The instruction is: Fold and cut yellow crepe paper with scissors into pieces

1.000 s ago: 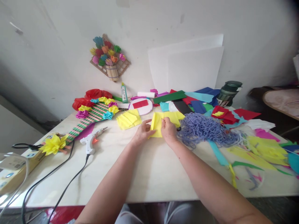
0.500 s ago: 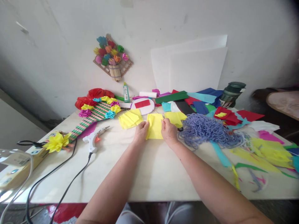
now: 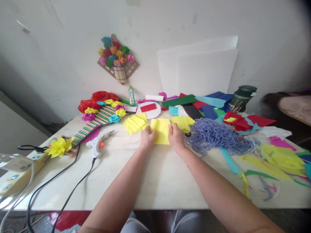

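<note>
Between my two hands is a yellow crepe paper piece (image 3: 162, 132), roughly square, held just over the table. My left hand (image 3: 147, 136) pinches its left edge, and my right hand (image 3: 176, 136) is closed on its right edge. Beyond my left hand lies a small stack of yellow paper pieces (image 3: 134, 123). Another yellow paper piece (image 3: 183, 122) rests just past my right hand, partly covering a dark object I cannot make out fully. A white oval card (image 3: 155, 114) with a red paper strip (image 3: 148, 107) on it lies behind.
A white glue gun (image 3: 97, 144) lies at left, its cord running off the front edge. Beside it are a green flower-decorated fan shape (image 3: 103, 117) and a power strip (image 3: 36, 165). Tangled purple yarn (image 3: 216, 136), paper scraps and a dark green bottle (image 3: 243, 98) stand at right.
My left hand has shifted slightly, and the yellow paper's left edge has spread a little to the left. My right hand stays nearly still.
</note>
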### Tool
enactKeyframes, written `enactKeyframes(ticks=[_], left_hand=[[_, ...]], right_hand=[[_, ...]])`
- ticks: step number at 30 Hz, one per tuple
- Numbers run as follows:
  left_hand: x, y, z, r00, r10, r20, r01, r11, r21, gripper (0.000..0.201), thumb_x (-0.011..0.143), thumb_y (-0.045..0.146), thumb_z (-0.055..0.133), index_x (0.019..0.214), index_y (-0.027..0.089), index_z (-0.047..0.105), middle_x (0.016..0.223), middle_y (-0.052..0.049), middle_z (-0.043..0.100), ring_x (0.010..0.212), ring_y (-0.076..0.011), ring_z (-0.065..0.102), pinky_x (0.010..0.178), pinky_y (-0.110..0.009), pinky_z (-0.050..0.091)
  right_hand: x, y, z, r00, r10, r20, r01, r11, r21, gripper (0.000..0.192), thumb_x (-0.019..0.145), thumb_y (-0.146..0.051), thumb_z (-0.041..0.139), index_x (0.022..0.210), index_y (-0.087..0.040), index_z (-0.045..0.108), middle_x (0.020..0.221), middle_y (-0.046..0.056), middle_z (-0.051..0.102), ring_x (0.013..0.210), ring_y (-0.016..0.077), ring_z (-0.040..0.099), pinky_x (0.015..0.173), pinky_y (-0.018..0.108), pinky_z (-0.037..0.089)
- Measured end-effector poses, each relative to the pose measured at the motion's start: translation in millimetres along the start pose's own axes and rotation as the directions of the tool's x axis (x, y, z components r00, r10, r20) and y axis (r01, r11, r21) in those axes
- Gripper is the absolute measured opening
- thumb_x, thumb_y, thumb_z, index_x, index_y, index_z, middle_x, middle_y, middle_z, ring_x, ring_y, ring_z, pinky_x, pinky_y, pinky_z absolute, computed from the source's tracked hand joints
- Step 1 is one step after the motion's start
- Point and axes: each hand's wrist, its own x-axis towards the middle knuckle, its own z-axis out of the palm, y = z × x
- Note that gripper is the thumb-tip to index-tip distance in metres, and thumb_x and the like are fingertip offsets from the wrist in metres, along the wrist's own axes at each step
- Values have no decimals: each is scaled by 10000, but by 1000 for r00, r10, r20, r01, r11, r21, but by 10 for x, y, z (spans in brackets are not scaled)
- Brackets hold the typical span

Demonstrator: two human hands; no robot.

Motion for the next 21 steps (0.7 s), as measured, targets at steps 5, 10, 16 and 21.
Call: enactKeyframes(ticks=[5, 10, 16, 21], left_hand=[[37, -41, -52, 998, -28, 49, 38, 975, -219, 178, 602, 284, 602, 706, 151, 545, 595, 1, 558, 541, -124, 522, 496, -218, 394], [35, -10, -112, 996, -79, 35, 87, 902, -422, 289, 554, 356, 674, 647, 170, 473, 577, 14, 556, 514, -122, 531, 502, -240, 426], [58, 4, -99, 995, -78, -63, 47, 918, -395, 316, 567, 393, 672, 670, 185, 458, 500, 44, 520, 435, -105, 497, 476, -238, 423], [76, -80, -110, 994, -65, -85, 27, 920, -391, 340, 632, 494, 604, 667, 177, 487, 493, 43, 494, 425, -84, 467, 439, -198, 375]], right_hand=[[-1, -16, -49, 1000, 5, 17, -4, 1000, -24, 203, 853, -220, 383, 854, -120, 560, 592, 55, 584, 512, 140, 471, 486, 248, 159], [-5, -9, -45, 1000, -2, -6, 1, 1000, -11, 205, 855, -237, 384, 848, -130, 559, 589, 49, 578, 503, 136, 468, 488, 248, 164], [-8, 7, -29, 1000, 4, -20, -4, 1000, 1, 210, 853, -239, 387, 841, -127, 565, 583, 50, 578, 503, 141, 470, 488, 249, 166], [-13, 20, -12, 999, -6, -49, 7, 999, 34, 206, 850, -234, 390, 843, -129, 568, 587, 48, 583, 507, 140, 478, 490, 244, 179]])
